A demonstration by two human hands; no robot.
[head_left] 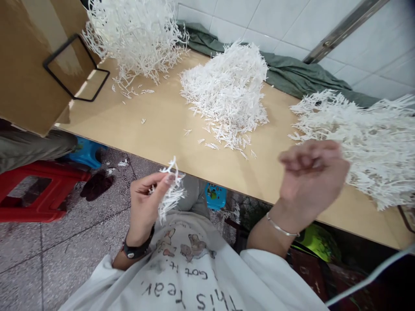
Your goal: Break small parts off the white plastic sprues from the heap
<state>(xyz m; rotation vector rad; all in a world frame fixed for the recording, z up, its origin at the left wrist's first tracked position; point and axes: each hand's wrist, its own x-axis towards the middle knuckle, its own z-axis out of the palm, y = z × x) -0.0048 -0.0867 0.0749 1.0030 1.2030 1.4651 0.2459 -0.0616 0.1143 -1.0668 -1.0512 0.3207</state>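
Observation:
My left hand (145,205) is below the table edge, near my chest, with its fingers closed round a small bunch of white plastic branched pieces (171,192). My right hand (313,175) hovers over the table's front edge beside the right-hand heap of white plastic pieces (363,134). Its fingers are curled together and blurred by motion, and nothing shows in them. A middle heap of small loose white pieces (228,93) lies on the wooden table (155,125). A third, taller heap of branched pieces (136,36) stands at the far left.
A cardboard box (29,69) with a black wire frame (76,69) stands at the table's left end. A green cloth (292,75) lies along the tiled wall. A red stool (42,190), a blue stool (86,153) and another person's leg (29,147) are at the left.

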